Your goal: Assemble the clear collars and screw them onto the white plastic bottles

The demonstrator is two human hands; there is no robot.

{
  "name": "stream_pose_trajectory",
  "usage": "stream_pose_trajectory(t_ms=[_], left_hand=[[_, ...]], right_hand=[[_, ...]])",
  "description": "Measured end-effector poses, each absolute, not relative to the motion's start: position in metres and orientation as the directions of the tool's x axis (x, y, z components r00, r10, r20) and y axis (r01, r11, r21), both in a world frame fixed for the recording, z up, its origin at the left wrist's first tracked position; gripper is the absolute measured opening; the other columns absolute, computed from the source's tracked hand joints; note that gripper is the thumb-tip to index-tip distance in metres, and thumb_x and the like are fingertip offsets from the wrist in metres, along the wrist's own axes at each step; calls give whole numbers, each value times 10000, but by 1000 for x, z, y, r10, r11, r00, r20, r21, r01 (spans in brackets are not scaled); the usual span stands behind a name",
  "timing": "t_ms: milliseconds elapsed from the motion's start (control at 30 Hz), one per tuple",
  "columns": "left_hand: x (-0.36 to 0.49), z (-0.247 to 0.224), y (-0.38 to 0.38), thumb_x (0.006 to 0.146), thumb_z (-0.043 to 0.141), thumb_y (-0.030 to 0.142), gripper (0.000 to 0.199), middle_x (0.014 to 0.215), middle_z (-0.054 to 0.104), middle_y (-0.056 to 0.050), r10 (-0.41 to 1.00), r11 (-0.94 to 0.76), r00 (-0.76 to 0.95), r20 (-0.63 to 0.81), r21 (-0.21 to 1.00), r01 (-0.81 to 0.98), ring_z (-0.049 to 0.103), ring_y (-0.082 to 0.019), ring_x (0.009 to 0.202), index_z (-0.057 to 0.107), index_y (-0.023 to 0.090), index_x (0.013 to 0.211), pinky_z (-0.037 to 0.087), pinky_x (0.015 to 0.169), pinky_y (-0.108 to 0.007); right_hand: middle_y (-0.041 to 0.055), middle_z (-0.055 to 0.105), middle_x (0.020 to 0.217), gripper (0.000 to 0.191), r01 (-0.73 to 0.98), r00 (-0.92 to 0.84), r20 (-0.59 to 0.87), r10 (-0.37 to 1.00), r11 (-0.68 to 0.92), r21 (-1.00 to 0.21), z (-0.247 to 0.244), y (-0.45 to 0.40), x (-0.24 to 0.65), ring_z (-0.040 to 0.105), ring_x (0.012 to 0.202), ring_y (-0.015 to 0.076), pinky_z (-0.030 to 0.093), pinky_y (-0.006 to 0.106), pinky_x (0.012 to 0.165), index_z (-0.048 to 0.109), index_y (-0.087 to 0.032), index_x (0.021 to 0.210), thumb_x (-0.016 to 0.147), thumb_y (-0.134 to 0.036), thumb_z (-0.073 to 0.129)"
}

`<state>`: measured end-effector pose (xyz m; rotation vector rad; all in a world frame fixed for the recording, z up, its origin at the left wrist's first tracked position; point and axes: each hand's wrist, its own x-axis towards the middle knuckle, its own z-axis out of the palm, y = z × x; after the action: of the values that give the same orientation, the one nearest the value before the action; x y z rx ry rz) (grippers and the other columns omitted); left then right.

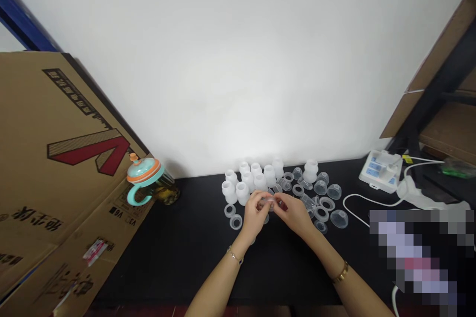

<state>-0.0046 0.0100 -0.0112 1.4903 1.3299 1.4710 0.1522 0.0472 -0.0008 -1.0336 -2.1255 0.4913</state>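
Note:
My left hand (256, 212) and my right hand (292, 210) meet over the black table, fingers pinched on one small translucent piece (268, 201); its exact shape is partly hidden by the fingers. Just behind them stands a cluster of white bottles (243, 192), with one more white bottle (311, 171) apart to the right. Clear rings (235, 222) lie left of my left hand. To the right of my right hand are more rings (327, 203) and clear domed caps (338, 218), scattered loosely.
A pitcher (152, 182) with a turquoise lid stands at the left, beside a large cardboard box (55, 133). On the right are a white power strip (381, 170), a white cable (357, 196) and a pixelated area. A white wall (253, 59) rises behind the black table (178, 257).

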Motion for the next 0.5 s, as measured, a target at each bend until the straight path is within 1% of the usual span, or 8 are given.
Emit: stream_pose_trajectory(t_ms=[267, 500], left_hand=[[-4, -8, 8, 896, 619, 233, 145, 1020, 631, -53, 940, -274, -142, 311, 934, 231, 628, -145, 773, 727, 190, 983, 488, 634, -229], [-4, -7, 8, 893, 620, 236, 146, 1019, 626, -51, 941, -270, -144, 307, 936, 226, 619, -130, 720, 726, 187, 981, 486, 621, -231]], right_hand=[[10, 696, 741, 170, 527, -431, 421, 798, 601, -601, 0, 47, 152, 612, 594, 162, 413, 258, 581, 638, -219, 854, 934, -306, 515], [11, 705, 752, 173, 526, -421, 424, 802, 597, -606, -1, 47, 152, 621, 611, 168, 421, 263, 595, 645, -222, 877, 935, -323, 517]])
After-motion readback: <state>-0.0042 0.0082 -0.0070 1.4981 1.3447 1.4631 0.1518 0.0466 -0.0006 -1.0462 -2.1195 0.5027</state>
